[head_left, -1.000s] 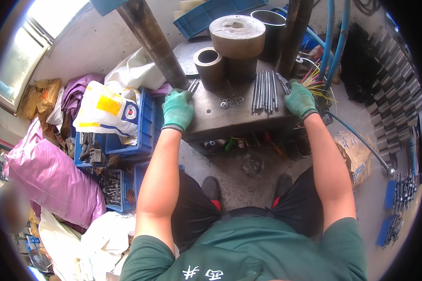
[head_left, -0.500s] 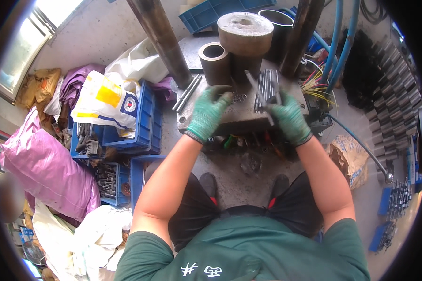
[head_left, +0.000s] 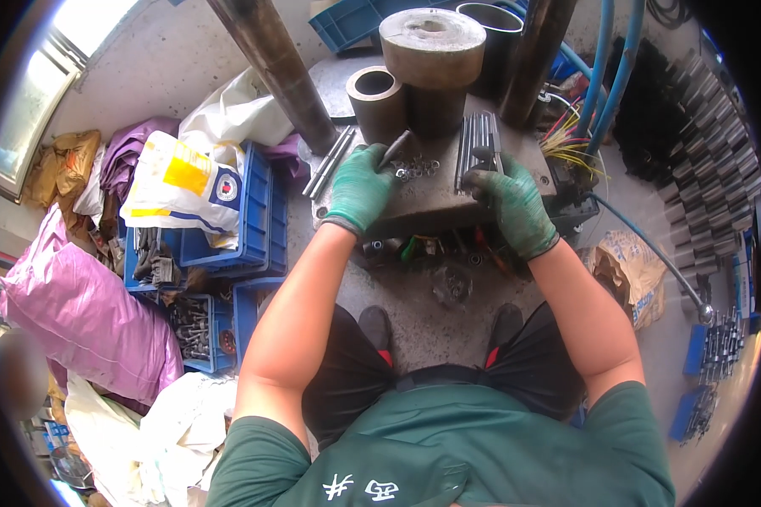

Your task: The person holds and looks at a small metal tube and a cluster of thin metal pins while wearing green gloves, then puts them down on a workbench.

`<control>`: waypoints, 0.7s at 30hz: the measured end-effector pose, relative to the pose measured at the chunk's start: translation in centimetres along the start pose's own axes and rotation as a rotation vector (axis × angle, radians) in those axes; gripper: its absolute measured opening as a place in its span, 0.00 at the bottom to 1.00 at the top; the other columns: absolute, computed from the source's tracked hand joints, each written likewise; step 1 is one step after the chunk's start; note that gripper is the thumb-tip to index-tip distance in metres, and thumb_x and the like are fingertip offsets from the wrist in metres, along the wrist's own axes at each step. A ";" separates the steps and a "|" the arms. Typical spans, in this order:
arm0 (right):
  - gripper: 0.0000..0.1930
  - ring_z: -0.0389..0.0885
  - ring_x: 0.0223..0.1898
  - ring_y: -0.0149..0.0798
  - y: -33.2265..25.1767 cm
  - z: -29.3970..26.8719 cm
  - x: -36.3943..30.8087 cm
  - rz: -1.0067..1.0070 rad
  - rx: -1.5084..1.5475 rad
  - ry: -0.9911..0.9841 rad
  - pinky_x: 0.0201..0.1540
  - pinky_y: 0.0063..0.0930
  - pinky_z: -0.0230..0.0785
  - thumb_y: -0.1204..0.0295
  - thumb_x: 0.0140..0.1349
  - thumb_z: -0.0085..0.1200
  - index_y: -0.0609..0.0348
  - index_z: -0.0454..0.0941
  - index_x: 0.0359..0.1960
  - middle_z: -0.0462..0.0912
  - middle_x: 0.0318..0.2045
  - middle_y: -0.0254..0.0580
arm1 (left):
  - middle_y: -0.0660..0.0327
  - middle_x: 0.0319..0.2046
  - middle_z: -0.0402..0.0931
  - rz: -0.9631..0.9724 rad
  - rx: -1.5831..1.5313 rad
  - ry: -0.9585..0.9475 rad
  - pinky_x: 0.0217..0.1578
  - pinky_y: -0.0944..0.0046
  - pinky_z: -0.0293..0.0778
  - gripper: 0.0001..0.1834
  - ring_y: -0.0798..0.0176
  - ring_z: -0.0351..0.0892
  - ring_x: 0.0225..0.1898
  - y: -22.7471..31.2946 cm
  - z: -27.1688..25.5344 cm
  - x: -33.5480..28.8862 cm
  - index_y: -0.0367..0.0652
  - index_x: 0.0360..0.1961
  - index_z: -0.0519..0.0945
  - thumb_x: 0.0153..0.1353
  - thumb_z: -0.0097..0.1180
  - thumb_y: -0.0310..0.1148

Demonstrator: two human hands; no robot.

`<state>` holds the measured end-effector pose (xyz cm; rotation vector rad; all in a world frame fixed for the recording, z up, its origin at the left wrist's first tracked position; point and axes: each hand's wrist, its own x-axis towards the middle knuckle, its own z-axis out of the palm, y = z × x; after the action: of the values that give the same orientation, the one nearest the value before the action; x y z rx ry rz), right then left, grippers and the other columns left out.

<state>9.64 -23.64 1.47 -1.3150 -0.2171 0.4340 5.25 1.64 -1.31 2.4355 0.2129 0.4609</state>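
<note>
My left hand [head_left: 359,188], in a green glove with dark fingertips, is closed around a short grey metal rod [head_left: 396,147]. The rod slants up to the right from the fist. My right hand [head_left: 514,203], gloved alike, is closed on another upright metal rod [head_left: 496,150] at the right side of a row of metal rods [head_left: 472,148]. Its lower end is hidden by the fingers. Small metal rings [head_left: 417,169] lie scattered on the steel plate [head_left: 431,201] between my hands. Two more long rods [head_left: 330,162] rest at the plate's left edge.
Behind the rods stand a hollow steel cylinder [head_left: 375,101] and a thick round block [head_left: 431,49]. Steel columns [head_left: 271,68] rise at both sides. Blue crates [head_left: 266,211] and a pink sack [head_left: 84,313] sit left; blue hoses [head_left: 604,76] and loose wires [head_left: 566,148] are right.
A slanted rod beside my right hand is no longer there, and a rod now shows in my left hand, which has closed. My right hand stays by the rod row.
</note>
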 end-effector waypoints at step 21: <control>0.23 0.75 0.37 0.24 -1.1 -0.7 -0.9 0.007 -0.120 -0.062 0.41 0.20 0.71 0.75 0.64 0.62 0.64 0.75 0.61 0.79 0.37 0.30 | 0.52 0.37 0.86 -0.149 -0.242 -0.096 0.42 0.60 0.77 0.15 0.58 0.83 0.36 0.2 1.3 0.8 0.36 0.53 0.82 0.68 0.61 0.29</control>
<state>9.28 -24.85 2.43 -1.4215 -0.2946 0.4739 6.48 0.94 -1.88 2.1801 0.2787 0.2855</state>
